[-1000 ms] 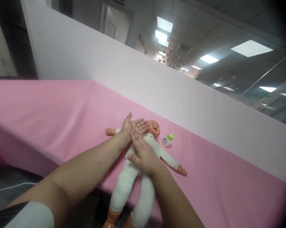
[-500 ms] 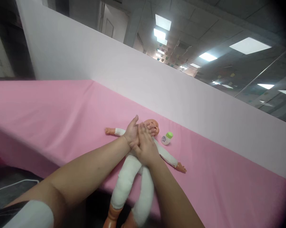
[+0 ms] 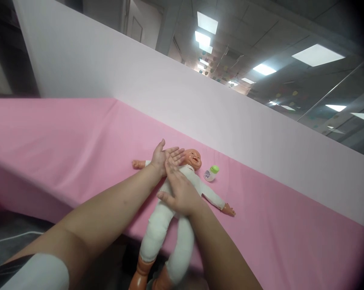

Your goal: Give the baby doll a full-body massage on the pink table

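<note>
A baby doll with a white cloth body lies on its back, arms spread, its legs hanging over the near edge. Above its chest and shoulder, my left hand is turned palm up with fingers stretched out. My right hand lies palm down, fingers straight, its fingertips resting on the left palm. Neither hand grips anything. Part of the doll's chest and one arm are hidden behind my hands. Beside the doll's head stands a small clear bottle with a green cap and a printed label.
A pink cloth covers the table. A white partition runs along its far side. A white cable shows low on the left, below the table's edge.
My right hand has slid back from the left fingers toward the palm and wrist. My left hand has shifted slightly left, and the doll's face is now uncovered.
</note>
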### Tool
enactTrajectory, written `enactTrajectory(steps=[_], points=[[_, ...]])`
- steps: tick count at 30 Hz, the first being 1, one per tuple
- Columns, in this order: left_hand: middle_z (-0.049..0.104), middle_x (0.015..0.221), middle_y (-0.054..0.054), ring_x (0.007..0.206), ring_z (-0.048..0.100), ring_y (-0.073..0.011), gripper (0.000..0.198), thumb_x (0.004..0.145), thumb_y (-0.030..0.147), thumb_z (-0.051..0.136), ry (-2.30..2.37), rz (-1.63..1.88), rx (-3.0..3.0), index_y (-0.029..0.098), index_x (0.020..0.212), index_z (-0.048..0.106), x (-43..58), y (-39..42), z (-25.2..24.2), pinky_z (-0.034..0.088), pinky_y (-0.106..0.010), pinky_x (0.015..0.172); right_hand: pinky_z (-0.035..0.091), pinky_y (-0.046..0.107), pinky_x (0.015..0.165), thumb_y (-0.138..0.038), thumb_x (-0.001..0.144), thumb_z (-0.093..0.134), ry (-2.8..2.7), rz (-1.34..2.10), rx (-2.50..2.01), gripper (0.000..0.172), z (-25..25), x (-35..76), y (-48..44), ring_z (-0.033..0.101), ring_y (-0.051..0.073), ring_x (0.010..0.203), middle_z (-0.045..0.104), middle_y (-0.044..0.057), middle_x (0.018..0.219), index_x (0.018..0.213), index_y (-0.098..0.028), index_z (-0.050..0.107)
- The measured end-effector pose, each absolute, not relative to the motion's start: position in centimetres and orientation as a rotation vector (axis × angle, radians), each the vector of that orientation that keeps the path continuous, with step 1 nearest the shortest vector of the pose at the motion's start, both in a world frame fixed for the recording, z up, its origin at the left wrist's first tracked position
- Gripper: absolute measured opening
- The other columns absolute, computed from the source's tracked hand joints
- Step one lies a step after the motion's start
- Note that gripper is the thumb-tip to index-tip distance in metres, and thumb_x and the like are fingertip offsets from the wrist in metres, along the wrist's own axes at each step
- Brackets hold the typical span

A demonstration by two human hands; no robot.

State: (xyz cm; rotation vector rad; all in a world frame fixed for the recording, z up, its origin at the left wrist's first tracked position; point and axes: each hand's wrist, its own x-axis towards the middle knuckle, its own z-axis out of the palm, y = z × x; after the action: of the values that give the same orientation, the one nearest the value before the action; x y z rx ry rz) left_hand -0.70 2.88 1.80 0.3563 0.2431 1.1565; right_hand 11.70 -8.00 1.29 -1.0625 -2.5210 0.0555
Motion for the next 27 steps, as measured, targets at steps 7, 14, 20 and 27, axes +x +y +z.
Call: enactTrajectory(steps=[7,14,20,27], points=[[0.067,0.124,-0.029,0.113,0.069,-0.0369,0.076,0.092,0.067,0.050,0.195,1.027,0.400,0.002,0.133,0.057,1.0,0.2,2.1,0.059,-0.046,0.092,0.017,0.053,0.129,-0.071,0.093,0.051,-2.446,0.052,-1.127,0.106,0.9,11.8,-7.8,0.004,0.032,0.159,0.003,0.012,0.171,0.164,-0.017,-0.006],[0.069,0.124,-0.026,0.117,0.068,-0.0355,0.077,0.093,0.069,0.045,0.162,0.884,0.403,0.005,0.132,0.059,2.1,-0.7,2.1,0.054,-0.047,0.101,0.016,0.055,0.128,-0.066,0.097,0.047,-2.291,-0.068,-1.324,0.093,0.5,12.3,-7.0,0.005,0.031,0.159,0.012,0.009,0.171,0.165,-0.017,0.007],[0.069,0.121,-0.028,0.111,0.070,-0.0379,0.076,0.094,0.068,0.043,0.140,0.960,0.396,0.005,0.134,0.055,1.2,0.8,1.7,0.055,-0.052,0.097,0.018,0.053,0.128,-0.061,0.100,0.045,-2.288,-0.113,-1.350,0.085,0.5,12.4,-6.7,0.010,0.030,0.159,0.018,0.012,0.169,0.164,-0.015,0.015],[0.069,0.120,-0.028,0.113,0.069,-0.0359,0.085,0.090,0.074,0.047,0.224,1.179,0.324,0.004,0.138,0.051,-1.3,2.4,2.3,0.060,-0.045,0.089,0.025,0.053,0.126,-0.052,0.105,0.039,-2.446,0.010,-1.205,0.070,1.0,12.2,-7.4,0.022,0.028,0.156,0.025,0.011,0.167,0.164,-0.020,0.019]])
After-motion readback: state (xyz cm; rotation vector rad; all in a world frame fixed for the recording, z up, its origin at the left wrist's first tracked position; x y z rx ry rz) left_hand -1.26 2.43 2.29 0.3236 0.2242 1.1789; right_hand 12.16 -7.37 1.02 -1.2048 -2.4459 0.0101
